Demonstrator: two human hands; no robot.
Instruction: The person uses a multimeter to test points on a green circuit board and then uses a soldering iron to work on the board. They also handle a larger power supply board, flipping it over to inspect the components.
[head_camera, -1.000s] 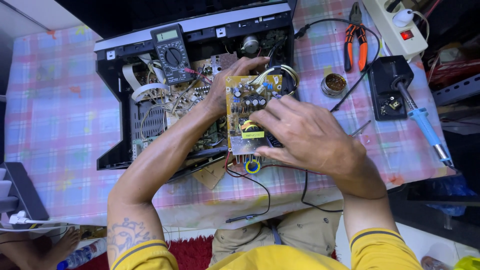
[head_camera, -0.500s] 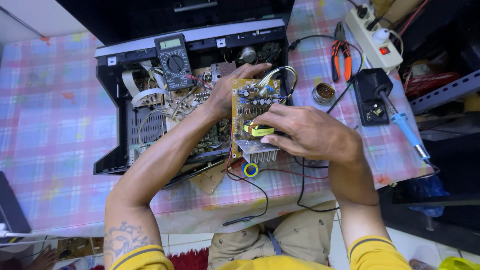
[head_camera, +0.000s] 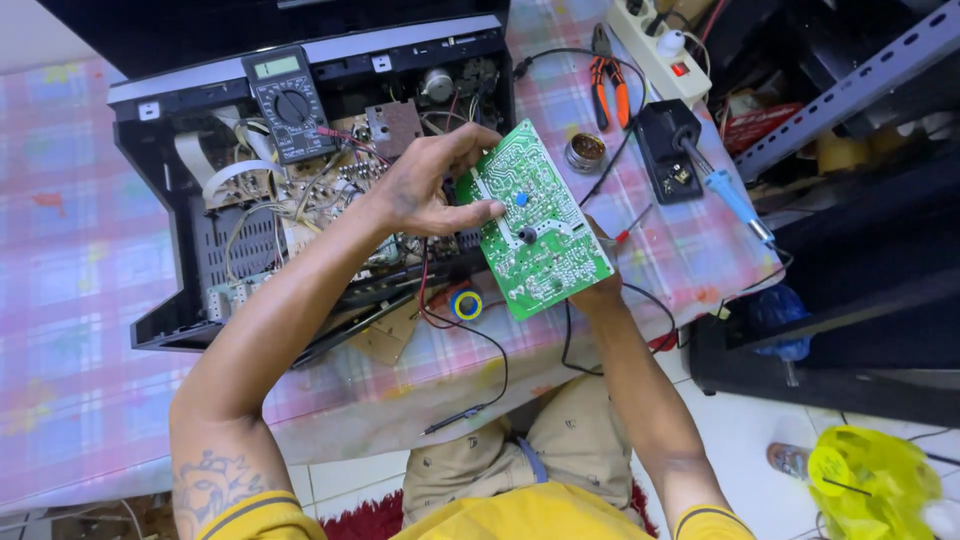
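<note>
A green circuit board (head_camera: 535, 225) is held up over the table, its solder side facing me. My left hand (head_camera: 430, 180) grips its left edge with thumb and fingers. My right hand (head_camera: 598, 287) is mostly hidden behind the board's lower right corner and holds it from beneath. Under and left of the board lies an opened black electronic device (head_camera: 300, 190) with exposed boards, ribbon cables and wires. A digital multimeter (head_camera: 285, 100) rests on the device's top edge. Red and black wires run from the device toward the board.
On the checkered tablecloth (head_camera: 80, 260) lie a yellow-blue tape roll (head_camera: 465, 304), a small round tin (head_camera: 585, 152), orange-handled pliers (head_camera: 607, 85), a soldering stand (head_camera: 668, 148) with a blue-handled iron (head_camera: 735, 197), and a white power strip (head_camera: 665, 45). Metal shelving (head_camera: 850, 90) stands right.
The board has been flipped from component side up to solder side up and lifted. My right hand moved from on top of it to beneath it.
</note>
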